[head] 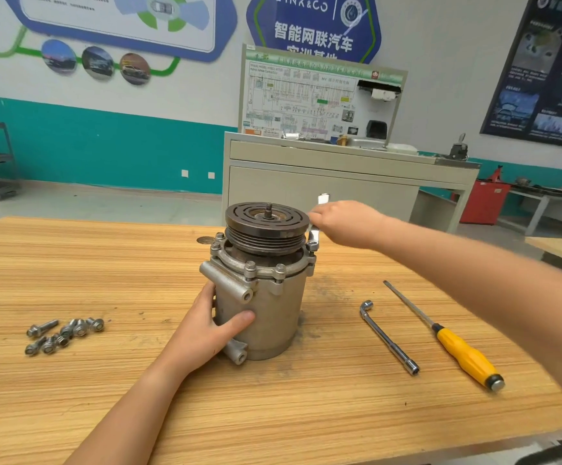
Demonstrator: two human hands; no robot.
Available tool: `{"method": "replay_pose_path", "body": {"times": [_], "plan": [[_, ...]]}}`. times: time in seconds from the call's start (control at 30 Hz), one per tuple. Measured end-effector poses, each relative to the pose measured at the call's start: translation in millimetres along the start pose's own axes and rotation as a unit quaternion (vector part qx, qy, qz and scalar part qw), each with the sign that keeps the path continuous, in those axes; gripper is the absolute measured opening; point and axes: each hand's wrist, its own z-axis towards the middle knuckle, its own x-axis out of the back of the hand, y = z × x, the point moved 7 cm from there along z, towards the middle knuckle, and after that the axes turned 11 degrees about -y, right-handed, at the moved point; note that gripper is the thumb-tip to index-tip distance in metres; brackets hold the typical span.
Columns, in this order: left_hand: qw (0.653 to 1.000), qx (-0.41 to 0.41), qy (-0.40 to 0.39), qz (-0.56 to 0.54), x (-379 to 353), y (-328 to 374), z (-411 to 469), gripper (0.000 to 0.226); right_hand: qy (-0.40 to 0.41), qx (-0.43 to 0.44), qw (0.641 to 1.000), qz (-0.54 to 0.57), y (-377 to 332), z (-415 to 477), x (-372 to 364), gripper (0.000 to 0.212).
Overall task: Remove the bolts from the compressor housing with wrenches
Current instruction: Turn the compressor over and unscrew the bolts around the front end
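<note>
A grey metal compressor housing [266,313] stands upright in the middle of the wooden table [105,380], with a dark grooved pulley [267,223] on top. Several bolts [250,267] still sit in its top flange. My left hand [205,330] grips the housing's lower left side. My right hand [346,223] holds a silver wrench [316,229], whose lower end sits on a bolt [311,246] at the flange's right edge. A pile of loose removed bolts [63,333] lies on the table to the left.
An L-shaped socket wrench [387,337] and a yellow-handled screwdriver [454,344] lie on the table to the right of the housing. Behind the table stands a grey cabinet [340,182] with a wiring display board. A red bin [482,203] is at the far right.
</note>
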Motion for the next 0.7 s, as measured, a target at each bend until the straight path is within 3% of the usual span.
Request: {"method": "replay_pose_path", "body": {"times": [0.13,0.27,0.33,0.43,0.6,0.7], "plan": [[1.0,0.005,0.002,-0.003,0,0,-1,0.052,0.215,0.028,0.962,0.169,-14,-3,0,0.037],[1.0,0.002,0.004,0.006,-1,-2,-1,0.049,0.24,-0.124,0.894,0.358,7,-19,-16,0.036],[1.0,0.001,0.005,0.01,-1,-2,-1,0.047,0.25,-0.164,0.872,0.387,15,-36,-12,0.043],[1.0,0.005,0.004,0.011,-1,-3,0,0.047,0.257,-0.178,0.901,0.3,11,-72,3,0.047],[1.0,0.002,0.004,0.003,-1,-1,-1,0.045,0.063,-0.24,0.96,0.125,-9,-104,7,0.052],[1.0,0.005,0.003,-0.002,-1,-1,-1,0.044,0.029,-0.217,0.969,0.111,-24,-105,13,0.046]]}}
